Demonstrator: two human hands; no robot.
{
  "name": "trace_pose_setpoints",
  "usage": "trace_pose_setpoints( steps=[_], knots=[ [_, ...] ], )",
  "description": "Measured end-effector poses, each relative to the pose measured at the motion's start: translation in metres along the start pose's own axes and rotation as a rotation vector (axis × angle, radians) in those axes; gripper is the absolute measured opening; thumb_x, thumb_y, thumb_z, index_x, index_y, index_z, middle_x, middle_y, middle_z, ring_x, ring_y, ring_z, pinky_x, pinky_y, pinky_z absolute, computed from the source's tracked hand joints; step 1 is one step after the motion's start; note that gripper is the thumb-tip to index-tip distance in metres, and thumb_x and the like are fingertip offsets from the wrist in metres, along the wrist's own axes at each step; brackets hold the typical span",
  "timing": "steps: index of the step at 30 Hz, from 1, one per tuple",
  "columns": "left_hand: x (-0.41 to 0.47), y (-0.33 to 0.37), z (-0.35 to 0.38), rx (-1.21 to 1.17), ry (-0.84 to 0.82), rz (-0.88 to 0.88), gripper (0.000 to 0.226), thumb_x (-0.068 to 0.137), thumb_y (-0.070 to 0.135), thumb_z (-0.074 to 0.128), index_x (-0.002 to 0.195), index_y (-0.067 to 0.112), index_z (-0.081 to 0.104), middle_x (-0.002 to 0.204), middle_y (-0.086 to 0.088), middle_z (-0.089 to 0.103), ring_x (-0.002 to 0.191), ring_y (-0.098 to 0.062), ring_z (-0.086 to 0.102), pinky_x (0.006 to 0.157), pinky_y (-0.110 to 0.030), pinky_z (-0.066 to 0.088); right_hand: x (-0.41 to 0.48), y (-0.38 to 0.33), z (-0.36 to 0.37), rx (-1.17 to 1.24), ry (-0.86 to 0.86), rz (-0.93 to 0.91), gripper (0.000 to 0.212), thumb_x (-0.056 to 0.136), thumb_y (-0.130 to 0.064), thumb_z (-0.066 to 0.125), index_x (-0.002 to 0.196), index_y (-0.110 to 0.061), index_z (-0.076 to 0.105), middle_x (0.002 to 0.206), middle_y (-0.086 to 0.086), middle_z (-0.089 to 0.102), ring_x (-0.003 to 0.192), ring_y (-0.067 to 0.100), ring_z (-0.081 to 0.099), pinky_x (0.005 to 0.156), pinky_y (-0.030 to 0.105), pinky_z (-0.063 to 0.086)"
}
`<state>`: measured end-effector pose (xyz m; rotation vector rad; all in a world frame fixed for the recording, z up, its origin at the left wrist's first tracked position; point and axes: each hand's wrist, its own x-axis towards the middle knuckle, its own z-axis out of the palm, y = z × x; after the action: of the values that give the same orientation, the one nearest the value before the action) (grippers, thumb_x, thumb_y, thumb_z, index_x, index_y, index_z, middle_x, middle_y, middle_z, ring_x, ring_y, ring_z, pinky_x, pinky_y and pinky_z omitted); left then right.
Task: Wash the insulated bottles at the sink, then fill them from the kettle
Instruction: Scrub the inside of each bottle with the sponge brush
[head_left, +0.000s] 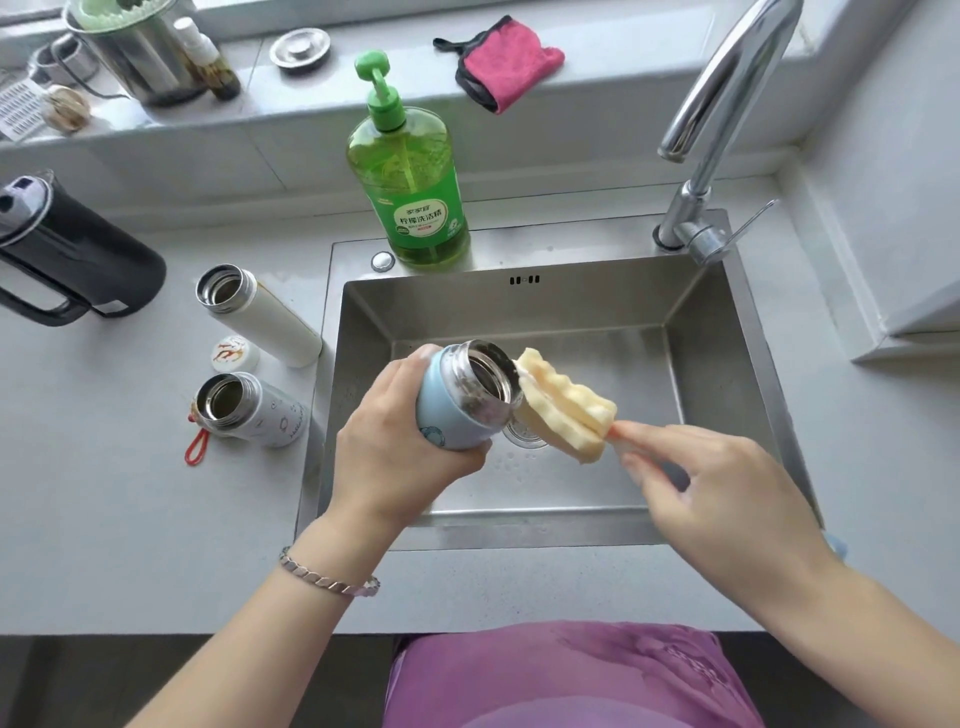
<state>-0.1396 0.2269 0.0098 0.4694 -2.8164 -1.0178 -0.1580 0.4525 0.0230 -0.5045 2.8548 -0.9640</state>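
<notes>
Over the steel sink (717, 374), my left hand (384, 447) grips a light-blue insulated bottle (457, 400), tilted with its open mouth towards the right. My right hand (706, 478) pinches the orange handle of a yellow sponge brush (566, 405), whose tip touches the bottle's rim. Two more open bottles stand on the counter left of the sink: a tall white one (265, 317) and a shorter white patterned one (249, 410) with a red loop. A black kettle (67, 254) stands at the far left.
A green dish-soap pump bottle (410, 171) stands on the sink's back rim. The tap (717, 114) arches over the right corner. A small round lid (235, 353) lies between the two white bottles. A pink cloth (506, 62), a sink strainer and a metal pot rest on the sill.
</notes>
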Motion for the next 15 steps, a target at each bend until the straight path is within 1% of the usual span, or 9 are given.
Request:
trace_pose_setpoints(
  steps=[1, 3, 4, 5, 7, 8, 10, 12, 15],
  knots=[
    [0.000, 0.000, 0.001, -0.036, -0.011, -0.032, 0.079, 0.048, 0.039, 0.080, 0.121, 0.033, 0.051, 0.107, 0.019, 0.055, 0.091, -0.002, 0.051, 0.076, -0.025, 0.043, 0.000, -0.001, -0.001, -0.012, 0.004, -0.013, 0.025, 0.081, -0.024, 0.056, 0.100, -0.029, 0.072, 0.059, -0.007, 0.059, 0.050, 0.011, 0.038, 0.043, 0.025, 0.032],
    [0.002, -0.001, 0.001, -0.095, -0.017, -0.097, 0.075, 0.050, 0.036, 0.082, 0.118, 0.038, 0.050, 0.105, 0.017, 0.058, 0.092, -0.008, 0.056, 0.078, -0.029, 0.048, -0.001, -0.005, -0.003, -0.040, 0.003, -0.032, 0.026, 0.079, -0.025, 0.055, 0.098, -0.030, 0.072, 0.056, -0.008, 0.055, 0.049, 0.010, 0.034, 0.041, 0.023, 0.029],
    [0.002, -0.001, 0.001, -0.102, -0.015, -0.110, 0.075, 0.050, 0.036, 0.083, 0.118, 0.039, 0.050, 0.104, 0.016, 0.058, 0.093, -0.009, 0.056, 0.079, -0.031, 0.049, 0.000, -0.006, -0.004, -0.039, -0.007, -0.013, 0.025, 0.081, -0.024, 0.056, 0.099, -0.031, 0.071, 0.058, -0.009, 0.057, 0.050, 0.010, 0.035, 0.042, 0.025, 0.031],
    [0.002, 0.000, 0.001, -0.084, -0.014, -0.098, 0.076, 0.050, 0.037, 0.081, 0.118, 0.039, 0.050, 0.104, 0.016, 0.058, 0.092, -0.009, 0.056, 0.079, -0.032, 0.049, 0.001, -0.005, -0.004, -0.020, -0.026, 0.032, 0.023, 0.085, -0.023, 0.057, 0.101, -0.032, 0.071, 0.065, -0.011, 0.063, 0.053, 0.009, 0.038, 0.046, 0.027, 0.035],
    [0.000, 0.004, 0.001, -0.016, -0.034, -0.039, 0.080, 0.049, 0.038, 0.081, 0.122, 0.036, 0.049, 0.107, 0.018, 0.055, 0.092, -0.007, 0.053, 0.077, -0.030, 0.047, 0.006, -0.003, -0.005, 0.037, -0.072, 0.123, 0.024, 0.088, -0.022, 0.059, 0.106, -0.033, 0.069, 0.088, -0.012, 0.071, 0.058, 0.004, 0.044, 0.058, 0.030, 0.042],
    [0.000, 0.005, 0.002, 0.006, -0.046, -0.022, 0.080, 0.051, 0.036, 0.083, 0.124, 0.035, 0.049, 0.107, 0.018, 0.054, 0.092, -0.007, 0.052, 0.077, -0.029, 0.046, 0.005, -0.003, -0.006, 0.051, -0.087, 0.138, 0.026, 0.087, -0.021, 0.059, 0.107, -0.033, 0.069, 0.093, -0.012, 0.072, 0.060, 0.003, 0.047, 0.062, 0.031, 0.045],
    [0.003, 0.006, 0.004, 0.002, -0.041, -0.055, 0.076, 0.054, 0.031, 0.083, 0.122, 0.035, 0.049, 0.105, 0.016, 0.055, 0.091, -0.009, 0.053, 0.077, -0.029, 0.046, 0.000, -0.008, -0.005, 0.060, -0.108, 0.108, 0.025, 0.086, -0.021, 0.061, 0.107, -0.031, 0.070, 0.091, -0.011, 0.072, 0.067, 0.008, 0.057, 0.063, 0.033, 0.049],
    [0.006, 0.004, 0.003, 0.009, -0.023, -0.091, 0.073, 0.055, 0.032, 0.081, 0.121, 0.036, 0.048, 0.101, 0.016, 0.054, 0.089, -0.011, 0.053, 0.076, -0.029, 0.045, -0.005, -0.014, -0.004, 0.070, -0.121, 0.092, 0.023, 0.086, -0.023, 0.060, 0.105, -0.032, 0.070, 0.086, -0.011, 0.072, 0.068, 0.010, 0.057, 0.060, 0.029, 0.047],
    [0.004, 0.004, 0.001, 0.049, -0.031, -0.045, 0.077, 0.055, 0.032, 0.081, 0.125, 0.032, 0.047, 0.104, 0.015, 0.054, 0.090, -0.011, 0.052, 0.077, -0.029, 0.044, 0.000, -0.011, -0.002, 0.090, -0.150, 0.179, 0.026, 0.086, -0.021, 0.060, 0.107, -0.035, 0.069, 0.097, -0.012, 0.072, 0.083, 0.014, 0.062, 0.070, 0.030, 0.048]
  ],
)
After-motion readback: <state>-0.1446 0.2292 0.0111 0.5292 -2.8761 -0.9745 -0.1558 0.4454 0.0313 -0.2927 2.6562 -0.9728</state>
